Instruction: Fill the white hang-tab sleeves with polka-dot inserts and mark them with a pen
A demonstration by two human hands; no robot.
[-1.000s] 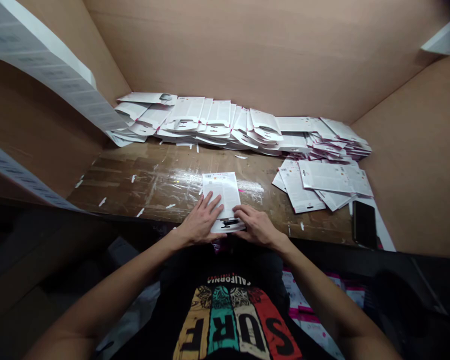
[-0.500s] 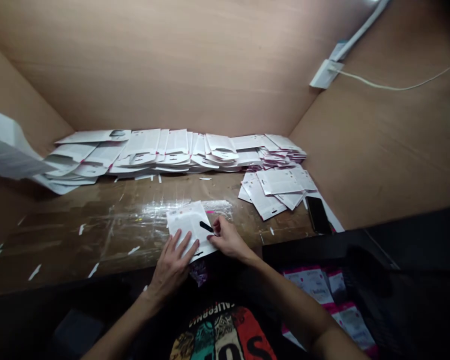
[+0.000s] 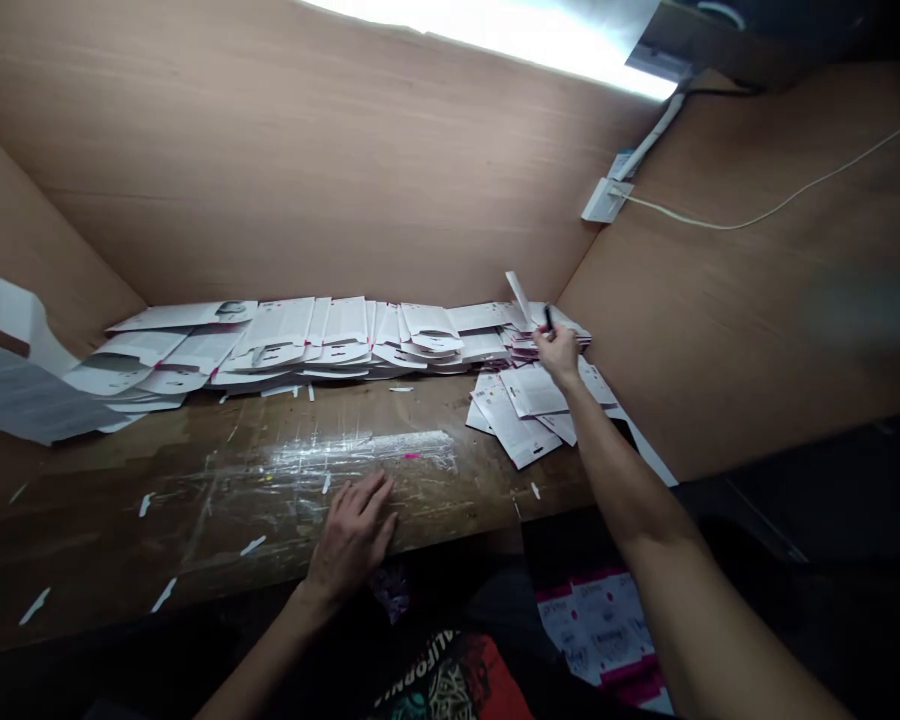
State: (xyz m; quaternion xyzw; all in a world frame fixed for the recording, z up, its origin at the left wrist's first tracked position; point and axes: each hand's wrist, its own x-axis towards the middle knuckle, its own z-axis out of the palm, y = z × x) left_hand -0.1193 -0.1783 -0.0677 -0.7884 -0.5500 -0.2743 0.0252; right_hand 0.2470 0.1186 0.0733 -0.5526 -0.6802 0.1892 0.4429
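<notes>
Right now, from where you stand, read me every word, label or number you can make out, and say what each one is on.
"CALIFORNIA", upside down and partly cut off, on the black T-shirt.
The white printed cards on the wooden bench: print too small to read.
The pink-banded cards below the bench: print too blurred to read.

from here the side walls (image 3: 307, 170) read warm tan with faint wood streaks, and the brown worktop (image 3: 120, 520) is blotched darker, with glossy clear streaks and white scraps (image 3: 251, 545) stuck across it. the piled cards (image 3: 285, 325) are white with grey print and pink flecks. a small black item (image 3: 547, 318) sits in the right hand (image 3: 559, 352). the black t-shirt (image 3: 450, 685) carries red, green and yellow print, and the sheets (image 3: 592, 625) below are white and pink.
</notes>
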